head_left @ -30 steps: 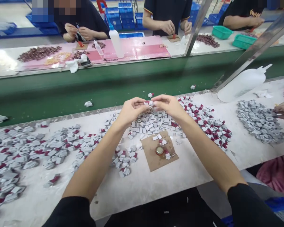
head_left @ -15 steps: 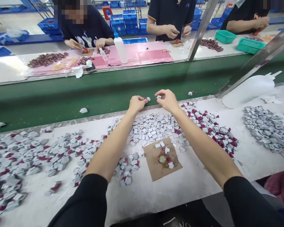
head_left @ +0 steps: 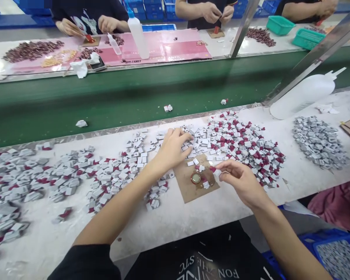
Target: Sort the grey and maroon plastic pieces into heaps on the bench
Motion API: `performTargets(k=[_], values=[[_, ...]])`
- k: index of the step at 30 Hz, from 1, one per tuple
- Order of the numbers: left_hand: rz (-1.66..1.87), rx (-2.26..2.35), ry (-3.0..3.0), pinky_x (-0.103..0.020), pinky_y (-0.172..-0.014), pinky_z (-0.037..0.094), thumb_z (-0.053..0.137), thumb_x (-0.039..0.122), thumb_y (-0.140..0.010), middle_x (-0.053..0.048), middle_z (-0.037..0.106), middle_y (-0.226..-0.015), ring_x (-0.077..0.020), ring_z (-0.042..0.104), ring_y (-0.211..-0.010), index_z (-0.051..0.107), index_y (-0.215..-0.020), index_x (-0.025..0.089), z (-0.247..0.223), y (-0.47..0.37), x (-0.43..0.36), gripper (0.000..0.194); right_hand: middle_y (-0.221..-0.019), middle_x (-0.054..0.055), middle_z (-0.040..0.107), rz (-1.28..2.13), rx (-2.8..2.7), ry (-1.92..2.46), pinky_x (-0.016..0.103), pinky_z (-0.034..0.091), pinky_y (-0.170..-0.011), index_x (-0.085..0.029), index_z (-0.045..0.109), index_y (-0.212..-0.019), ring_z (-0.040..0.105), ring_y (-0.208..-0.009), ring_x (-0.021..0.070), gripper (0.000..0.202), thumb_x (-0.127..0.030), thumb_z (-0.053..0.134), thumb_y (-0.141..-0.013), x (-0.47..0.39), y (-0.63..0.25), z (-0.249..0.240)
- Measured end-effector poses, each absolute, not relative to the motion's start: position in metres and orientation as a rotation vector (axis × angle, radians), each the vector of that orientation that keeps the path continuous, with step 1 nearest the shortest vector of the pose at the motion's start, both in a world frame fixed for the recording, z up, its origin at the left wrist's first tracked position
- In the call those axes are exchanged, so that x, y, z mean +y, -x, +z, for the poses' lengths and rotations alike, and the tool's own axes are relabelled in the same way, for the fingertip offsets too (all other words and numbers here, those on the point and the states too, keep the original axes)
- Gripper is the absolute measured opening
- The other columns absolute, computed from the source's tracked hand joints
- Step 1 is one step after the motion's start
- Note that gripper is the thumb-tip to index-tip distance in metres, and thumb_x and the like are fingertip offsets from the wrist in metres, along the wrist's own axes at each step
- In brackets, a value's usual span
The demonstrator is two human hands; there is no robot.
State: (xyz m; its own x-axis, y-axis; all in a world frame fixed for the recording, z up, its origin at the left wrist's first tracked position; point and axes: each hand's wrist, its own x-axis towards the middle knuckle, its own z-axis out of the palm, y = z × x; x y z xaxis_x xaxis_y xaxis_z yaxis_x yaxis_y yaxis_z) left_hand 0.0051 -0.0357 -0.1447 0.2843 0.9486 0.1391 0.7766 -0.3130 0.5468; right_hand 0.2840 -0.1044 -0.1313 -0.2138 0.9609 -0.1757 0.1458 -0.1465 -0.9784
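My left hand (head_left: 175,147) reaches over the heap of small white-and-grey block pieces (head_left: 202,136), its thumb and fingers apart; the fingertips are partly hidden. My right hand (head_left: 242,181) pinches a small white-and-maroon piece (head_left: 217,172) between thumb and fingers, at the right side of a brown cardboard square (head_left: 186,190). On that cardboard lie a round red-rimmed dish (head_left: 195,178) with something pale inside and a few white and maroon pieces (head_left: 206,184). A wet-looking patch surrounds the dish.
Mixed white-and-maroon pieces (head_left: 245,144) spread right, more (head_left: 46,175) left. A grey heap (head_left: 319,144) and white bottle (head_left: 305,97) stand farther right. The green belt (head_left: 119,99) carries a few joined pieces (head_left: 168,108). Co-workers' hands (head_left: 214,13) work beyond a metal post (head_left: 245,31).
Both hands have drawn back from the belt's edge, the left to the heap, the right beside the cardboard. The piece from my left hand now lies on the belt. The view has shifted.
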Motion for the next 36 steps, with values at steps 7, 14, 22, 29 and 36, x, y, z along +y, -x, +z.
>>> performTargets(k=[7, 14, 22, 29, 36], values=[[0.623, 1.701, -2.128, -0.053, -0.110, 0.049, 0.070, 0.020, -0.102, -0.013, 0.066, -0.113, -0.0370, 0.058, -0.116, 0.079, -0.115, 0.023, -0.151, -0.026, -0.020, 0.016, -0.112, 0.006, 0.089, 1.315, -1.443, 1.288, 0.045, 0.071, -0.095, -0.031, 0.089, -0.104, 0.085, -0.110, 0.0286, 0.016, -0.025, 0.075, -0.098, -0.135, -0.265, -0.133], [0.818, 1.553, -1.887, -0.045, -0.104, 0.056, 0.074, 0.021, -0.102, -0.010, 0.077, -0.113, -0.0305, 0.071, -0.112, 0.074, -0.109, 0.022, -0.134, -0.027, -0.025, 0.007, -0.116, 0.008, 0.088, 1.092, -1.665, 1.242, 0.045, 0.070, -0.089, -0.029, 0.085, -0.109, 0.084, -0.110, 0.0290, 0.021, -0.019, 0.066, -0.105, -0.144, -0.252, -0.142], [0.895, 1.420, -1.590, -0.035, -0.087, 0.063, 0.078, 0.035, -0.096, -0.007, 0.085, -0.107, -0.0243, 0.078, -0.095, 0.080, -0.109, 0.024, -0.119, -0.019, -0.065, 0.017, -0.114, 0.008, 0.086, 0.962, -1.766, 1.220, 0.046, 0.071, -0.089, -0.030, 0.082, -0.113, 0.084, -0.109, 0.0303, 0.028, -0.014, 0.061, -0.106, -0.145, -0.249, -0.144], [0.923, 1.473, -1.492, -0.034, -0.074, 0.060, 0.082, 0.040, -0.092, -0.007, 0.082, -0.100, -0.0236, 0.075, -0.088, 0.082, -0.106, 0.025, -0.122, -0.013, -0.080, 0.021, -0.118, 0.008, 0.084, 0.927, -1.803, 1.220, 0.047, 0.071, -0.094, -0.030, 0.081, -0.117, 0.083, -0.113, 0.0295, 0.029, -0.012, 0.063, -0.104, -0.149, -0.250, -0.145], [0.987, 1.465, -1.445, -0.035, -0.084, 0.064, 0.082, 0.038, -0.094, -0.007, 0.084, -0.105, -0.0240, 0.079, -0.092, 0.082, -0.107, 0.023, -0.120, -0.013, -0.088, 0.020, -0.118, 0.009, 0.083, 0.884, -1.845, 1.188, 0.049, 0.071, -0.101, -0.030, 0.083, -0.120, 0.082, -0.116, 0.0294, 0.030, -0.013, 0.061, -0.110, -0.149, -0.249, -0.142]])
